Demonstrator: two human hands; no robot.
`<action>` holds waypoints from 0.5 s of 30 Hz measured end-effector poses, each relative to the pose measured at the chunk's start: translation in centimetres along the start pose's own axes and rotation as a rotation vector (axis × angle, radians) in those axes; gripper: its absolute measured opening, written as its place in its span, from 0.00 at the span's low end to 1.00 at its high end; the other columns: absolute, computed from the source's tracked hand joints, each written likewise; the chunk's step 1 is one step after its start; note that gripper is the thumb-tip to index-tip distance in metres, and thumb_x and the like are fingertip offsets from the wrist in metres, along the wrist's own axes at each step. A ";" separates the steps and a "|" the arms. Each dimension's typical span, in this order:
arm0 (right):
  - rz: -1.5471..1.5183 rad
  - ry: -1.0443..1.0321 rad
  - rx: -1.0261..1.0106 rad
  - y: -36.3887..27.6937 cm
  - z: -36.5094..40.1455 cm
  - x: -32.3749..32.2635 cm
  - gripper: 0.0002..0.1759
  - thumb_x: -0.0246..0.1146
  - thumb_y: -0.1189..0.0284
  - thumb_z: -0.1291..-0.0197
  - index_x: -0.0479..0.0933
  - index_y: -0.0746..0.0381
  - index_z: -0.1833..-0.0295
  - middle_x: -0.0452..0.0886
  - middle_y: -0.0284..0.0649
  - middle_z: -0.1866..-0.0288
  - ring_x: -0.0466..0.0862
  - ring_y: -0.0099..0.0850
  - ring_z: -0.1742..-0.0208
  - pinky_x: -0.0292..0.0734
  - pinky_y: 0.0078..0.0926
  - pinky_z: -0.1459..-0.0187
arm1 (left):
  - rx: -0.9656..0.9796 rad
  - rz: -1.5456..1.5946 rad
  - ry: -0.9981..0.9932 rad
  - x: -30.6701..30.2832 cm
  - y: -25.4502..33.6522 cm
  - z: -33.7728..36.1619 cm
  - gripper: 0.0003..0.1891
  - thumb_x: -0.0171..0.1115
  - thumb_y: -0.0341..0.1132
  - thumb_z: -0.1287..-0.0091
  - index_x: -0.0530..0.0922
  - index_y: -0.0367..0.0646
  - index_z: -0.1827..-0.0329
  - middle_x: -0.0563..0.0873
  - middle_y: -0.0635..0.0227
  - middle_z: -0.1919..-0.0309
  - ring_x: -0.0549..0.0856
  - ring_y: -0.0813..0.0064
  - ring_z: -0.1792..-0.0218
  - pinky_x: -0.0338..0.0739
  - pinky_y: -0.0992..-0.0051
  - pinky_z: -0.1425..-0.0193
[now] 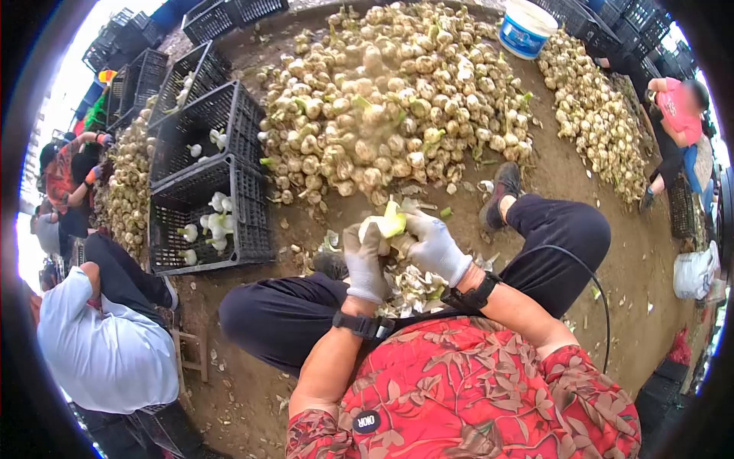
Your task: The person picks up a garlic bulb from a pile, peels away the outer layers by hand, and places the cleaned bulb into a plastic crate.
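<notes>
Centrally, left hand (364, 264) and right hand (434, 246) each had a closed grip on one pale bulb (390, 222) below the heap (390, 99); likely light, firm, papery-skinned, best held round its body, not the stalk.

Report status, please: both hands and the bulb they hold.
Both gloved: left hand and right hand shut on one bulb. Bulb held over peel scraps. Nothing blocking.
</notes>
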State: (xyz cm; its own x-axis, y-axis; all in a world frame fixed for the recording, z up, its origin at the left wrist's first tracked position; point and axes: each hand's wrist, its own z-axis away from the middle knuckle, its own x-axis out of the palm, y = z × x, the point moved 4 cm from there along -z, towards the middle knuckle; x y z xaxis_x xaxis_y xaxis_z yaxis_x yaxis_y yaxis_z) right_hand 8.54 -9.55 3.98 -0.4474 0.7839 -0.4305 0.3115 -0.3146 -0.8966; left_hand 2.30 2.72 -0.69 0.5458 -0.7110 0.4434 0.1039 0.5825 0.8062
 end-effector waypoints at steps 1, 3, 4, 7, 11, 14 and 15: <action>0.089 0.076 -0.133 -1.6 0.1 0.2 0.18 0.65 0.65 0.46 0.79 0.59 0.50 0.81 0.45 0.55 0.82 0.46 0.54 0.75 0.37 0.51 | 0.099 0.043 0.014 0.0 -0.4 -0.6 0.18 0.64 0.45 0.32 0.70 0.45 0.50 0.81 0.66 0.56 0.83 0.73 0.59 0.81 0.73 0.59; 0.228 0.212 -0.226 -1.6 0.2 1.1 0.17 0.66 0.62 0.45 0.80 0.59 0.53 0.82 0.45 0.56 0.82 0.45 0.54 0.75 0.37 0.50 | -0.023 0.136 0.014 -0.5 -0.9 -0.5 0.16 0.63 0.43 0.32 0.71 0.46 0.49 0.81 0.66 0.57 0.83 0.73 0.58 0.80 0.72 0.55; 0.226 0.209 -0.228 -1.3 0.0 1.0 0.17 0.66 0.62 0.45 0.80 0.59 0.53 0.82 0.45 0.56 0.82 0.45 0.54 0.75 0.37 0.50 | -0.021 0.136 0.017 -0.3 -0.5 -0.3 0.16 0.63 0.43 0.32 0.71 0.46 0.49 0.81 0.66 0.57 0.83 0.73 0.58 0.80 0.72 0.55; 0.134 0.052 -0.074 -0.1 -0.6 0.8 0.15 0.67 0.63 0.45 0.82 0.60 0.55 0.82 0.46 0.57 0.83 0.43 0.56 0.76 0.34 0.51 | -0.105 0.210 -0.060 0.6 0.3 0.4 0.14 0.61 0.42 0.31 0.71 0.45 0.49 0.81 0.66 0.57 0.83 0.74 0.61 0.81 0.73 0.60; -0.524 -0.053 0.107 2.3 -0.8 1.1 0.12 0.63 0.83 0.46 0.83 0.63 0.55 0.83 0.35 0.61 0.82 0.23 0.58 0.76 0.24 0.55 | -0.146 0.092 -0.008 0.4 0.7 0.5 0.18 0.61 0.45 0.31 0.64 0.45 0.52 0.82 0.62 0.72 0.81 0.72 0.79 0.77 0.72 0.81; -0.175 0.076 0.053 3.6 -0.6 1.2 0.08 0.63 0.79 0.42 0.82 0.65 0.57 0.83 0.31 0.64 0.82 0.23 0.63 0.76 0.22 0.60 | -0.156 0.028 0.013 0.1 -0.4 0.3 0.18 0.62 0.49 0.33 0.75 0.46 0.51 0.83 0.71 0.71 0.79 0.80 0.80 0.72 0.80 0.81; -0.176 0.079 0.045 3.6 -0.7 1.1 0.08 0.63 0.79 0.42 0.82 0.65 0.57 0.83 0.31 0.64 0.82 0.23 0.63 0.76 0.22 0.60 | -0.148 0.026 0.009 0.1 -0.2 0.4 0.18 0.62 0.49 0.33 0.75 0.46 0.51 0.83 0.71 0.71 0.79 0.80 0.80 0.72 0.80 0.81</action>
State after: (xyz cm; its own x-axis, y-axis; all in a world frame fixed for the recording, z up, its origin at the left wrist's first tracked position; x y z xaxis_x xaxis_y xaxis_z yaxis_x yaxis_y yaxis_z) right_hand 9.79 -9.43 0.32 -0.4237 0.8681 -0.2586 0.1956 -0.1911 -0.9619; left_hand 1.98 2.36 -0.64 0.5574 -0.6919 0.4589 0.2110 0.6526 0.7277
